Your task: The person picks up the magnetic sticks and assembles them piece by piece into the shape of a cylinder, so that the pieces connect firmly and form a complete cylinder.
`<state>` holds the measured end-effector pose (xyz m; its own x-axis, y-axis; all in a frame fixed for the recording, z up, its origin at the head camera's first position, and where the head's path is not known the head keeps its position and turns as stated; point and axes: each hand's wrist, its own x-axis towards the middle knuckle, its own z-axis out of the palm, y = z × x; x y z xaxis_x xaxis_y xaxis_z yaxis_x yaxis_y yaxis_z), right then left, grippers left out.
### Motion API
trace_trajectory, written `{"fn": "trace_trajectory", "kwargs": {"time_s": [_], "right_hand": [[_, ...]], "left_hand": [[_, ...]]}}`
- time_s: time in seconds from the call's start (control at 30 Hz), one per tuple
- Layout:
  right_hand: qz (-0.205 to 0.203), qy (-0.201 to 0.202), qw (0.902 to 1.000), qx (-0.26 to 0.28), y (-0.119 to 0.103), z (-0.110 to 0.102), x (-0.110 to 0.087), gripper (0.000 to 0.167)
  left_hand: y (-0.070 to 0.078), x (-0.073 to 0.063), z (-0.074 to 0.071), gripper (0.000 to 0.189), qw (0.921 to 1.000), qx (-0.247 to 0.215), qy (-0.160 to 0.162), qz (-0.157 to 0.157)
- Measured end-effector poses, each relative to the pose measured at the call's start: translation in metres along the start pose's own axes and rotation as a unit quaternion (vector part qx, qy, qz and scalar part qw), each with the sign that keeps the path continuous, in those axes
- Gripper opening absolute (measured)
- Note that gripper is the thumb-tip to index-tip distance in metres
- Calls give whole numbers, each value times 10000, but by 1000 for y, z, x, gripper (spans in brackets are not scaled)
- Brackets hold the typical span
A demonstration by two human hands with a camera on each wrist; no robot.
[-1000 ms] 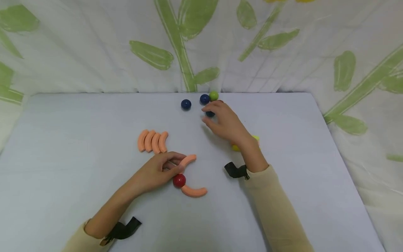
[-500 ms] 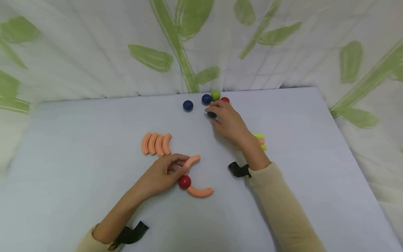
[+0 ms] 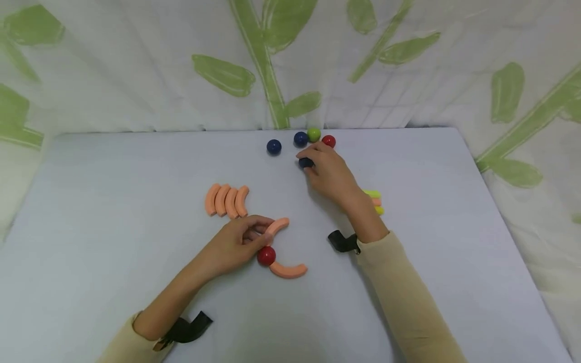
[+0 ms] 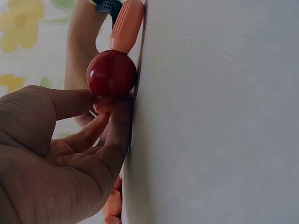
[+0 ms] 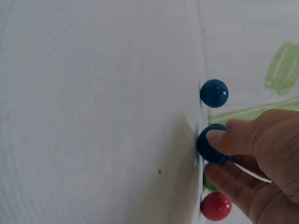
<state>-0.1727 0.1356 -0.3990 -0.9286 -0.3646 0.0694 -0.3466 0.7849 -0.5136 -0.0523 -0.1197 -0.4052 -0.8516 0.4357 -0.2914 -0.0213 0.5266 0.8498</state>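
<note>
My left hand [image 3: 237, 245] pinches a curved orange piece [image 3: 278, 225] between thumb and fingers. That piece's lower end meets a red ball [image 3: 266, 256], and a second curved orange piece [image 3: 289, 271] joins the ball on its other side. In the left wrist view, the red ball [image 4: 112, 74] sits just beyond my fingertips, with a ribbed orange piece [image 4: 127, 25] behind it. Farther back, my right hand [image 3: 333, 174] grips a dark blue ball [image 3: 306, 162]. The right wrist view has the thumb across this blue ball [image 5: 211, 145], low at the table surface.
Several curved orange pieces [image 3: 227, 200] lie side by side left of centre. Two more blue balls [image 3: 274, 146], a green ball [image 3: 313, 134] and a red ball [image 3: 329, 141] line the table's back edge. Yellow and orange pieces [image 3: 375, 201] are partly hidden by my right forearm.
My right hand's fingers have closed around the dark blue ball, uncovering the red ball behind it. My left hand keeps its hold on the orange piece; the head view has shifted slightly.
</note>
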Motion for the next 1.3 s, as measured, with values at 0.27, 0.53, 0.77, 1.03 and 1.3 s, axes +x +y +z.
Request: {"fn": "trace_trajectory", "kwargs": {"time_s": [0.27, 0.53, 0.77, 1.03, 1.3], "right_hand": [[-55, 9, 10000, -33, 0, 0, 0, 32], [-41, -173, 9998, -4, 0, 3, -2, 33], [-75, -217, 9997, 24, 3, 0, 1, 33], [-184, -294, 9994, 1, 1, -1, 1, 33], [-297, -585, 9938, 900, -1, 3, -20, 34]], "left_hand": [[1, 3, -4, 39, 9999, -38, -120, 22], [-2, 1, -4, 41, 9996, -220, -191, -46], [-3, 4, -5, 43, 9995, -248, -169, -22], [-1, 5, -5, 41, 9996, -169, -217, 10], [-2, 4, -7, 41, 9992, -300, -249, -78]]}}
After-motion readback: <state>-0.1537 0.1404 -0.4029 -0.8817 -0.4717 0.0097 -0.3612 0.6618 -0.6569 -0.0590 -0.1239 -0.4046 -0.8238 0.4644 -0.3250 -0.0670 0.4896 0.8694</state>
